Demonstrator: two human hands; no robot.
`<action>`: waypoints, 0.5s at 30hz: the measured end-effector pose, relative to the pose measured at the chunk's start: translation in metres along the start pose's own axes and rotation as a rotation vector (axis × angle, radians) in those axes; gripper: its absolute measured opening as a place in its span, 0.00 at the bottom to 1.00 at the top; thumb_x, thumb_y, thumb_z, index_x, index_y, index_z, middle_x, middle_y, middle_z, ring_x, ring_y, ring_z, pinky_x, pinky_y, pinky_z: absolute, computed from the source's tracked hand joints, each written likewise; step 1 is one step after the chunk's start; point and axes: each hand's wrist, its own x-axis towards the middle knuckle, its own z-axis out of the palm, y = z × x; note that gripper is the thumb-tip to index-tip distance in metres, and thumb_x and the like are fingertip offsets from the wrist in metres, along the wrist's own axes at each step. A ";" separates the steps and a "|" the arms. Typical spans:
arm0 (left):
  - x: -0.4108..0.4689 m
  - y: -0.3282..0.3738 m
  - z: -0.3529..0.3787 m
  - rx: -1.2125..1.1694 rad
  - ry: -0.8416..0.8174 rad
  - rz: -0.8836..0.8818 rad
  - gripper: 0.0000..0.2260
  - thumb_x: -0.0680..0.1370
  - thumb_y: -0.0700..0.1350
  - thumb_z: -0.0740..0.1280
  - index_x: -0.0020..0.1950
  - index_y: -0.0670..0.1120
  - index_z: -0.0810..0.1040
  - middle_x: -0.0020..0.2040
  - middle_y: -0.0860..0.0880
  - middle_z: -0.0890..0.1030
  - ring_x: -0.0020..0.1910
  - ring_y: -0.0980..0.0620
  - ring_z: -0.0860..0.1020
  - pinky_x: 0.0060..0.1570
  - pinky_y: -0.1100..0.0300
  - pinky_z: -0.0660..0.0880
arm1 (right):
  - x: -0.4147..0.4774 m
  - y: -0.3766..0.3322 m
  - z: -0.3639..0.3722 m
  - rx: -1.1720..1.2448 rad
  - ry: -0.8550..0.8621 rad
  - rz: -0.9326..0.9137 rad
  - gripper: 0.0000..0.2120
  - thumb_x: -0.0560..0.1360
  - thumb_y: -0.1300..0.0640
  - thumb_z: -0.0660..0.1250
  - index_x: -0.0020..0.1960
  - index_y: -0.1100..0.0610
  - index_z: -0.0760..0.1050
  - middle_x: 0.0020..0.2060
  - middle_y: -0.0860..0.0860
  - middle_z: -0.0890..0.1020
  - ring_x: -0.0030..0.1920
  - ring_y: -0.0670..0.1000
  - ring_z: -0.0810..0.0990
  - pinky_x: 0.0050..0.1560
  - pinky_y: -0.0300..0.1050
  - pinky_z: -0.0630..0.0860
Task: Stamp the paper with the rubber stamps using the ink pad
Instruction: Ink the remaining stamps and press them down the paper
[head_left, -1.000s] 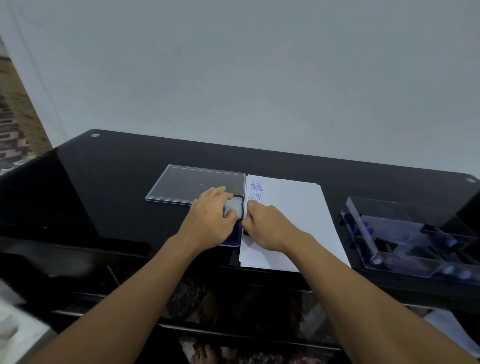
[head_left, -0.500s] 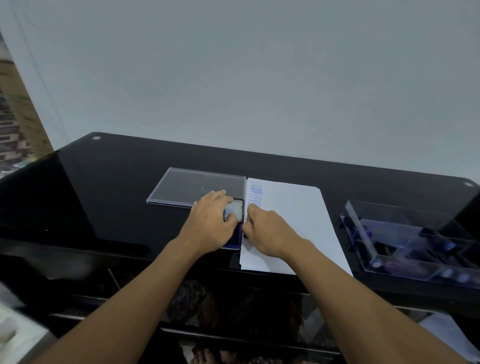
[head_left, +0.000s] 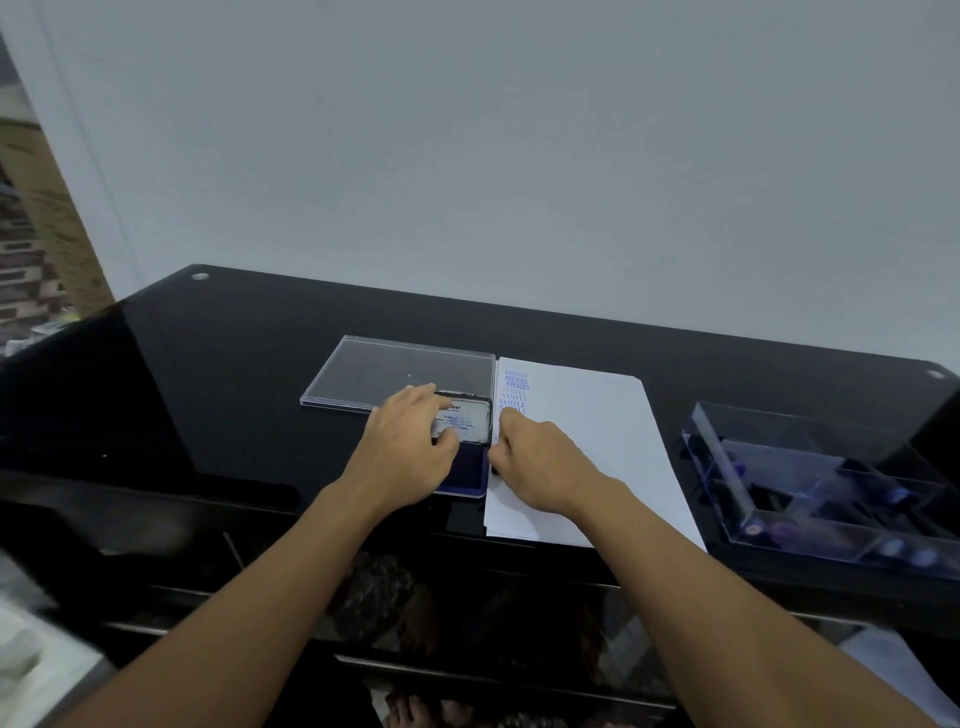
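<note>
Hands meet at the seam between ink pad and paper. Left hand (head_left: 408, 449) holds the open blue ink pad (head_left: 471, 470) by its raised black-rimmed lid (head_left: 470, 418) with the white label: fingers over the lid's top edge, thumb on its face. Right hand (head_left: 543, 465) is curled tight on the left edge of the white paper sheet (head_left: 587, 431), gripping a small dark rubber stamp (head_left: 494, 470) - only a sliver shows below the thumb, touching the paper just beside the pad. Blue "AMENDED" and "SAMPLE" imprints (head_left: 515, 387) run down the sheet's left margin, above the right hand. Flat clear plastic cover (head_left: 384, 371) lies behind the pad, its edge against the paper. Clear compartmented plastic tray (head_left: 810, 545) sits well to the right with dark-handled stamps (head_left: 893, 493) inside - count unclear. All on a glossy black glass table (head_left: 208, 389).
</note>
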 end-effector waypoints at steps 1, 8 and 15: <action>-0.001 0.000 -0.001 0.002 0.002 -0.001 0.19 0.82 0.47 0.61 0.73 0.45 0.72 0.76 0.49 0.67 0.76 0.50 0.61 0.75 0.51 0.57 | 0.001 0.000 -0.001 0.003 -0.011 0.005 0.11 0.82 0.55 0.56 0.42 0.51 0.59 0.34 0.50 0.71 0.33 0.50 0.68 0.31 0.44 0.62; -0.005 0.003 -0.004 -0.007 -0.012 -0.009 0.20 0.82 0.48 0.61 0.74 0.45 0.70 0.77 0.49 0.66 0.77 0.51 0.60 0.76 0.51 0.56 | -0.005 -0.003 0.002 -0.026 0.034 -0.014 0.07 0.82 0.56 0.56 0.46 0.55 0.60 0.32 0.50 0.69 0.31 0.50 0.67 0.30 0.45 0.60; -0.006 0.011 -0.005 -0.017 -0.020 -0.009 0.20 0.82 0.47 0.60 0.75 0.46 0.69 0.78 0.50 0.64 0.78 0.51 0.58 0.77 0.49 0.55 | -0.006 -0.004 0.002 -0.026 0.044 0.008 0.08 0.82 0.54 0.55 0.46 0.56 0.61 0.34 0.51 0.71 0.33 0.51 0.68 0.31 0.45 0.61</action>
